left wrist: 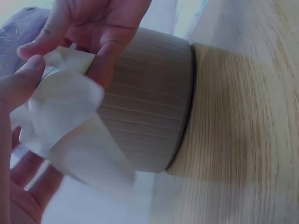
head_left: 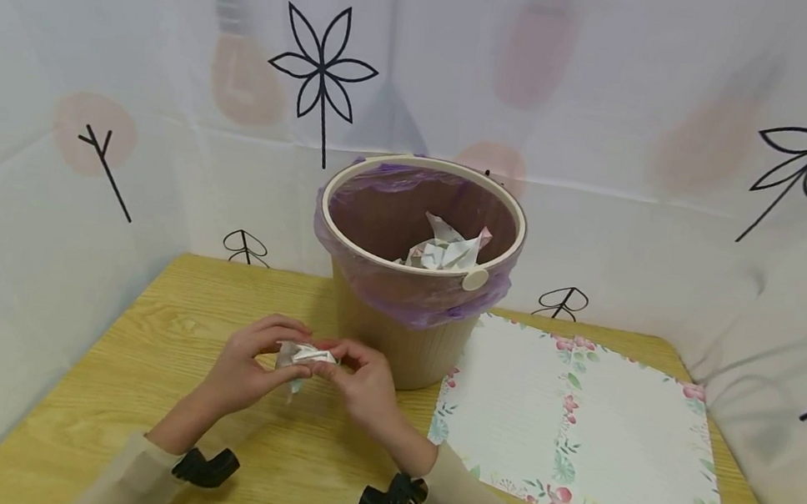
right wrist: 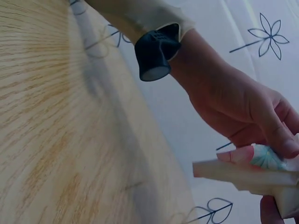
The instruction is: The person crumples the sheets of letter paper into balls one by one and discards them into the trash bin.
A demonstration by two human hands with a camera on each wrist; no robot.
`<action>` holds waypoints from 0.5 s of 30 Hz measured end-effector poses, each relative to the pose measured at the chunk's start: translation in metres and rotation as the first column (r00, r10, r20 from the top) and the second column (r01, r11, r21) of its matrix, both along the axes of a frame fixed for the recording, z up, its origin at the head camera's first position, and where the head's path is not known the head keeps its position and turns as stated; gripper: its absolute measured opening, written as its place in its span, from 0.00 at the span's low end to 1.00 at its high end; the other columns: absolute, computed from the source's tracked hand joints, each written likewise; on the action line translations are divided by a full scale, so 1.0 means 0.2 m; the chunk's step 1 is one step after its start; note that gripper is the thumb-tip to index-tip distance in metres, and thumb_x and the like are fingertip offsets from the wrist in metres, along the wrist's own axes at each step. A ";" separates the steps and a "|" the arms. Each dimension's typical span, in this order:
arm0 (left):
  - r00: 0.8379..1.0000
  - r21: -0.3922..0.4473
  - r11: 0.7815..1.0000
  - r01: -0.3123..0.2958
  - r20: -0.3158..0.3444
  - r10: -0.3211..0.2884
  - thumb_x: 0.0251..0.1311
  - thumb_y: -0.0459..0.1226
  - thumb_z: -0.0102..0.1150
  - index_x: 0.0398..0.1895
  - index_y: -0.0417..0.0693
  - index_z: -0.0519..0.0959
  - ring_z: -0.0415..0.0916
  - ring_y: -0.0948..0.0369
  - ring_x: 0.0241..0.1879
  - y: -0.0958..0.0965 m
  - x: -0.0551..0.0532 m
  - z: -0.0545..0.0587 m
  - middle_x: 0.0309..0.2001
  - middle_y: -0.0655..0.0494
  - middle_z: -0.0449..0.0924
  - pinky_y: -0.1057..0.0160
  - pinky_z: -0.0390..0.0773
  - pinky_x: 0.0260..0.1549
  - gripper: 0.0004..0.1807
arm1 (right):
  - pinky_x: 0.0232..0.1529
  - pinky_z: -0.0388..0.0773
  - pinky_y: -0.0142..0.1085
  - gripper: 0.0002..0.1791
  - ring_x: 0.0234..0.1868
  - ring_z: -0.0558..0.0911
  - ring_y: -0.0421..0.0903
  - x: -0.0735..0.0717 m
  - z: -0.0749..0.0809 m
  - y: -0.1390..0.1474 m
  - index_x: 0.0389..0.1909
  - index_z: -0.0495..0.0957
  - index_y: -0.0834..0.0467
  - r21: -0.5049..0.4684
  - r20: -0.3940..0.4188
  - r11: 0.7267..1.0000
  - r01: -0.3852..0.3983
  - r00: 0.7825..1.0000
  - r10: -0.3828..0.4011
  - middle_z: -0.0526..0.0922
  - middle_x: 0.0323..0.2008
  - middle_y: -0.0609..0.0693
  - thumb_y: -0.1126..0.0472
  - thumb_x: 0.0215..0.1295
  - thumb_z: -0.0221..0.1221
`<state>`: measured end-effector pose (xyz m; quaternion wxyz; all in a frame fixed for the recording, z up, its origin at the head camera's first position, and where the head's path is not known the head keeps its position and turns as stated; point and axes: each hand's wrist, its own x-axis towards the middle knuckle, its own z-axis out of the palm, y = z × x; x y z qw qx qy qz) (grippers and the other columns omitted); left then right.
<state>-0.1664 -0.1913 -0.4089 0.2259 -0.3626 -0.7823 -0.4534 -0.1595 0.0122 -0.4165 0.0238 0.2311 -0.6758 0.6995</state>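
1. The paper point(head_left: 304, 353) is being held just in front of the bin point(head_left: 399, 352), above the counter point(head_left: 288, 456); judging by its folds, it is apparently being crumpled.
2. One side is being pinched by the left hand point(head_left: 243, 367), thumb and fingers closed on it.
3. The other side is being pinched by the right hand point(head_left: 368, 386), its thumb near the left one.
4. Crumpled scraps point(head_left: 445, 251) are being held inside the bin; flat sheets point(head_left: 514, 400) are being supported beside it.
5. Probably, tighter squeezing is being called for next, as a loose flap is being shown in the left wrist view.
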 end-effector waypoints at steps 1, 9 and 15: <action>0.999 -0.011 1.000 -0.007 0.041 0.007 0.42 0.27 0.79 0.50 0.44 0.83 0.79 0.55 0.49 -0.01 0.01 0.00 0.51 0.48 0.81 0.61 0.84 0.38 0.27 | 0.42 0.79 0.31 0.06 0.48 0.82 0.47 0.00 0.00 0.00 0.28 0.81 0.66 0.002 -0.003 1.000 0.009 1.000 -0.009 0.86 0.46 0.58 0.68 0.61 0.67; 0.974 -0.121 0.988 -0.097 0.191 0.119 0.54 0.34 0.74 0.56 0.49 0.81 0.82 0.58 0.43 -0.02 0.05 0.03 0.51 0.53 0.83 0.57 0.84 0.36 0.24 | 0.44 0.80 0.32 0.07 0.49 0.82 0.49 0.01 -0.01 0.01 0.26 0.82 0.65 -0.048 -0.007 0.998 0.029 1.000 -0.029 0.85 0.46 0.57 0.67 0.61 0.67; 0.981 -0.103 0.985 -0.140 0.119 0.152 0.54 0.23 0.69 0.50 0.42 0.81 0.82 0.59 0.36 0.02 0.06 0.04 0.44 0.50 0.83 0.67 0.83 0.30 0.20 | 0.45 0.81 0.34 0.06 0.50 0.82 0.51 0.01 -0.03 0.00 0.27 0.82 0.67 -0.109 -0.034 0.993 0.037 0.999 -0.041 0.85 0.47 0.59 0.68 0.61 0.67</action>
